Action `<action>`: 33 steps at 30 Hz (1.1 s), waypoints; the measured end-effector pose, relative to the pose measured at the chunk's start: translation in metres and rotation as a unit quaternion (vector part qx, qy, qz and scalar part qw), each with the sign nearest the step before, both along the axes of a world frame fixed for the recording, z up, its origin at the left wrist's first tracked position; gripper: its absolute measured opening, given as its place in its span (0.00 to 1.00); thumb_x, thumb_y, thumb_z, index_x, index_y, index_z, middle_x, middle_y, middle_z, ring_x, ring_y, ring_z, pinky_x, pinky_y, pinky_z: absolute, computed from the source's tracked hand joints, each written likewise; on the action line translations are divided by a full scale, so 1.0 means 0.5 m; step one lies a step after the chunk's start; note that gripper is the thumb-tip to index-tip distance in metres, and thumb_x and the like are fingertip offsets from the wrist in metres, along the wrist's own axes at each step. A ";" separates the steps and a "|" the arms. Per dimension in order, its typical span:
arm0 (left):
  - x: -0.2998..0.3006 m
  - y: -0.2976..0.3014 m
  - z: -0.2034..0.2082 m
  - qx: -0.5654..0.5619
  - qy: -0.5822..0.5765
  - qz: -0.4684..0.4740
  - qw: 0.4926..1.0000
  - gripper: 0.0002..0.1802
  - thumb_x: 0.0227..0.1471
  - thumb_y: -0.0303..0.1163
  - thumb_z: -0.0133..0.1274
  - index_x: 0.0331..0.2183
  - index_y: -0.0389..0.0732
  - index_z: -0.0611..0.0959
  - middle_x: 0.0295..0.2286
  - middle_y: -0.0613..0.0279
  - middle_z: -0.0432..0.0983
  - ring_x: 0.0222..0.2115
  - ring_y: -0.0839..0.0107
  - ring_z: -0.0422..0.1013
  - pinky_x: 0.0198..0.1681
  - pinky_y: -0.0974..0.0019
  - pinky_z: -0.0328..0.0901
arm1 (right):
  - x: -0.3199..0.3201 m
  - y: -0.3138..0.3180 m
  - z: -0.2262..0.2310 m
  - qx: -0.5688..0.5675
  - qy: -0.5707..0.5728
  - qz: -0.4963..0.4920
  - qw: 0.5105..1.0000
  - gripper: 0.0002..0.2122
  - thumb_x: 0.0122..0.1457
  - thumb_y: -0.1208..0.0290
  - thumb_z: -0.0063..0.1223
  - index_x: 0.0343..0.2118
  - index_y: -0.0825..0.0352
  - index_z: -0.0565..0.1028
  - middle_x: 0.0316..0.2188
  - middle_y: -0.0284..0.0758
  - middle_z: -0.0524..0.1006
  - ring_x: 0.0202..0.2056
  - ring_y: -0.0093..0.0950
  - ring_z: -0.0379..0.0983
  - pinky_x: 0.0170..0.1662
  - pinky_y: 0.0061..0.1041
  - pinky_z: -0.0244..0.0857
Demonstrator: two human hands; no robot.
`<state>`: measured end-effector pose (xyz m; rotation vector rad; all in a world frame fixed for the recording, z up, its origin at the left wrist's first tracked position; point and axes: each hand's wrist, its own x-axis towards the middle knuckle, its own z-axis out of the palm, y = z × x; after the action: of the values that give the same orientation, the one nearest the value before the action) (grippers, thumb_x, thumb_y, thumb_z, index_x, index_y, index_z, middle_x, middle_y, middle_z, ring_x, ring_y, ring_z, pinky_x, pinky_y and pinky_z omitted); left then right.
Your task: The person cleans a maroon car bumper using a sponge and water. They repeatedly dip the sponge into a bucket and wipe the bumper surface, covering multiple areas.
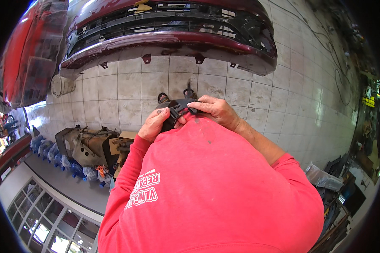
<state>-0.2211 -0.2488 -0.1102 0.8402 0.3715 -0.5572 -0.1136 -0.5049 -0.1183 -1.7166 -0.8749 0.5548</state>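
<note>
At my waist, just past the hem of my red shirt (228, 177), is a black strap with a plastic buckle (174, 113). My left hand (153, 124) is closed on the buckle's left side, its thumb on top and some fingers hidden beneath. On the other side, my right hand (216, 110) pinches the black strap (183, 103), thumb and fingers pressed to it. Whether the buckle's two halves are joined, I cannot tell.
A dark red car bumper (169, 42) lies ahead on the tiled floor (126, 82). A bucket (62, 86) and a red car (27, 55) stand left. Boxes and parts (90, 145) sit at my left, beside several blue-and-clear bags (77, 169). Cables (335, 55) trail at right.
</note>
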 end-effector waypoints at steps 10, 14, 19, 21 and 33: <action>0.009 -0.009 -0.012 -0.093 0.078 -0.028 0.992 0.31 0.72 0.53 0.44 0.41 0.32 0.85 0.33 0.60 0.83 0.29 0.76 0.77 0.36 0.72 0.73 | 0.012 -0.002 -0.021 0.002 -0.123 0.086 0.989 0.21 0.57 0.69 0.62 0.55 0.65 0.80 0.42 0.41 0.78 0.41 0.43 0.81 0.43 0.35 0.77; -0.013 0.001 -0.044 -0.132 0.108 0.014 0.985 0.29 0.72 0.53 0.45 0.41 0.34 0.84 0.34 0.59 0.84 0.31 0.75 0.77 0.36 0.71 0.74 | 0.005 0.020 -0.015 -0.004 -0.127 0.096 0.987 0.22 0.58 0.70 0.60 0.56 0.66 0.78 0.43 0.40 0.77 0.37 0.42 0.81 0.40 0.35 0.78; -0.029 0.006 -0.021 -0.117 0.140 0.014 0.983 0.26 0.72 0.51 0.47 0.43 0.35 0.83 0.37 0.60 0.84 0.34 0.75 0.78 0.40 0.70 0.74 | 0.000 0.059 0.003 -0.037 -0.125 0.149 0.980 0.26 0.60 0.67 0.57 0.62 0.67 0.71 0.41 0.39 0.74 0.34 0.41 0.80 0.37 0.37 0.78; -0.032 0.006 -0.003 -0.067 0.152 0.037 0.985 0.22 0.71 0.47 0.50 0.44 0.36 0.83 0.38 0.61 0.83 0.36 0.76 0.78 0.42 0.70 0.75 | 0.000 0.075 0.006 -0.068 -0.114 0.188 0.973 0.29 0.62 0.66 0.54 0.66 0.68 0.67 0.41 0.39 0.73 0.33 0.41 0.80 0.36 0.37 0.77; -0.106 0.170 -0.107 0.113 0.107 0.066 0.986 0.16 0.68 0.40 0.57 0.46 0.36 0.84 0.37 0.68 0.81 0.32 0.80 0.74 0.34 0.72 0.71 | -0.041 0.281 -0.100 -0.071 0.072 0.233 0.967 0.30 0.59 0.63 0.65 0.65 0.60 0.73 0.38 0.44 0.79 0.41 0.44 0.78 0.45 0.38 0.72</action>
<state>-0.2740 -0.1640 -0.1635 0.9687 0.6926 -0.4892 -0.1341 -0.3642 -0.1683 -1.5725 -1.1641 1.0638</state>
